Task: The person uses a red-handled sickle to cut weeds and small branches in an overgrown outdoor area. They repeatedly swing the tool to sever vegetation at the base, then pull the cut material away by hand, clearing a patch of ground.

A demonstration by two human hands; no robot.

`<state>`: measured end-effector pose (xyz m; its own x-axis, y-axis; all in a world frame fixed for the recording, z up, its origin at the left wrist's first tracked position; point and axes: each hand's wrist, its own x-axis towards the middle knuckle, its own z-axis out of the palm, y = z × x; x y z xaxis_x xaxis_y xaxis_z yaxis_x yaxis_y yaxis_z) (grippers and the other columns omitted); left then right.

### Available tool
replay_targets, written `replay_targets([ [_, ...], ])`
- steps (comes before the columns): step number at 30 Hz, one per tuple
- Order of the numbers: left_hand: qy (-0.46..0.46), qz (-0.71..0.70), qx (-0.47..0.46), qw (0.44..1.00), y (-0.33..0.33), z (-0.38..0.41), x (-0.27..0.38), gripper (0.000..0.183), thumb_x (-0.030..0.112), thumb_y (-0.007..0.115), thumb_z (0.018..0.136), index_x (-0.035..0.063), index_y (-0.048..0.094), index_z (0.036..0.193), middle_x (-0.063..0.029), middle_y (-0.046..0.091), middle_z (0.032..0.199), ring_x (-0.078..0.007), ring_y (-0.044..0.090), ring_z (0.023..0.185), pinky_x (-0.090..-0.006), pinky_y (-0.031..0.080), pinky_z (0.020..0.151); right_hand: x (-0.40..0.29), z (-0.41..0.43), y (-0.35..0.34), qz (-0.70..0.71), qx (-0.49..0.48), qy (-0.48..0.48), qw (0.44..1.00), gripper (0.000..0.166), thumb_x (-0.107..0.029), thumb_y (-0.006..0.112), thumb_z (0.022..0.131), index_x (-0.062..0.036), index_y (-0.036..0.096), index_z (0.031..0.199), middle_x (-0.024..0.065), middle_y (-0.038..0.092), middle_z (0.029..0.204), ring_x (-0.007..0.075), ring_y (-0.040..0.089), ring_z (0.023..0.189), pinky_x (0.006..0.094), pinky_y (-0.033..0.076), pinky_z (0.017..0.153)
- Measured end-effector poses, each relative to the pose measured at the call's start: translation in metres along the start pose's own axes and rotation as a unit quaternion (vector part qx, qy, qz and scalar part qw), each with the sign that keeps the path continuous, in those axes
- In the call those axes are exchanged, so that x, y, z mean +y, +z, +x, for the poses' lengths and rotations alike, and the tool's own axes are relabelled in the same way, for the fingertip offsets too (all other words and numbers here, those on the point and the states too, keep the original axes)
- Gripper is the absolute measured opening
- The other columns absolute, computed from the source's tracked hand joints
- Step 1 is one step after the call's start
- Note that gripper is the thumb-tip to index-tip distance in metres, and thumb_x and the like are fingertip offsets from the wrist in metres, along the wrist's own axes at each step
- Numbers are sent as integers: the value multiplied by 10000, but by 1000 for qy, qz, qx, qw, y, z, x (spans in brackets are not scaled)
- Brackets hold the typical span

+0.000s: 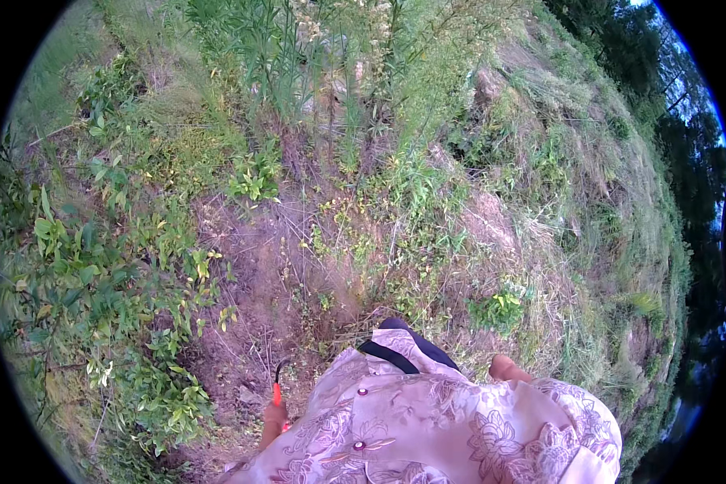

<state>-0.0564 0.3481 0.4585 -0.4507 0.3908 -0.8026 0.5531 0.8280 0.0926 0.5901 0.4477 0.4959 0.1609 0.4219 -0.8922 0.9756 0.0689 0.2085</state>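
Low at the left, my left hand (274, 414) grips the orange handle of a small sickle (277, 393). Its dark, curved blade points up and away from me over bare soil. My right hand (506, 367) hangs beside my body at the right, near grass and a low leafy plant (501, 310). Its fingers are not clear, so I cannot tell whether it is open. My patterned, buttoned shirt (423, 417) fills the bottom of the view, with a dark trouser leg (426, 348) showing past the hem.
A leafy shrub (91, 272) spreads along the left. Tall weeds (339, 72) stand ahead, beyond reddish soil with dry stalks (260, 260). A grassy slope (593, 181) lies to the right, with dark trees (690, 157) at the far edge.
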Motion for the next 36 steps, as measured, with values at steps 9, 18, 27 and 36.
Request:
replay_targets([
  [9,-30,-88,-22,995,47,61,-50,421,383,480,818,-20,556,910,-245,602,870,-351,614,775,-413,490,604,-40,14,-103,7,112,-63,992,255,-200,495,758,4,634,823,220,613,870,321,603,856,381,483,755],
  [18,136,-334,8,933,-43,44,208,277,285,397,903,31,456,809,-52,459,521,-174,487,419,-333,430,392,-84,56,-296,239,294,-104,919,425,-330,485,836,86,565,868,272,588,842,365,585,837,409,468,747],
  [27,281,-427,-32,859,-89,-13,579,226,285,382,921,72,419,855,-1,415,544,-104,396,378,-270,364,322,-107,146,-497,292,355,-218,861,510,-398,488,837,97,478,959,278,586,869,396,574,859,428,461,762],
  [36,172,-309,-86,931,-15,-23,712,307,325,401,901,30,480,875,-59,496,550,-162,485,376,-320,392,340,-78,217,-607,351,357,-267,824,525,-406,539,795,72,472,1002,250,589,917,400,570,857,407,458,774],
])
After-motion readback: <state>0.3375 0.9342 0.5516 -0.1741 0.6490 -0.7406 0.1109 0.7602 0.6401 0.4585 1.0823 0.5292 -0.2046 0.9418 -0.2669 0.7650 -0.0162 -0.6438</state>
